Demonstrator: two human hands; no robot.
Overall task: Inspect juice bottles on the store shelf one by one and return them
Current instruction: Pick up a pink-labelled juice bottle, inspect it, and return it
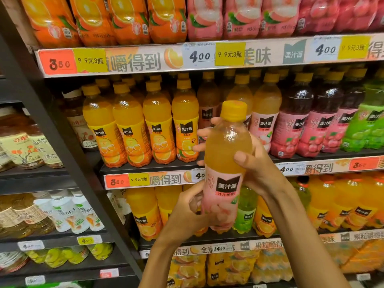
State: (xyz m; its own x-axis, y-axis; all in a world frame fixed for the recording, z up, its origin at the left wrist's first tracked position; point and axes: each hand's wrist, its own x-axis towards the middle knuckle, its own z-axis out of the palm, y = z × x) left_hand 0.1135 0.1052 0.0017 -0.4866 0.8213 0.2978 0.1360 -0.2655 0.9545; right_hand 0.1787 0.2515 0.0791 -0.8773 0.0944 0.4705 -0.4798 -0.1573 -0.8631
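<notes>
Both hands hold one juice bottle upright in front of the middle shelf, off the shelf board and clear of the rows behind it. The bottle has a yellow cap, pale orange juice and a pink label. The right hand reaches up from the lower right, forearm slanting, and grips the bottle's upper body: its thumb lies across the front and its fingers curl round the far side, clamped on the bottle. The left hand comes up from below and holds the lower, labelled part, fingers curled round its left side. Orange juice bottles stand along the shelf's front edge to the left
</notes>
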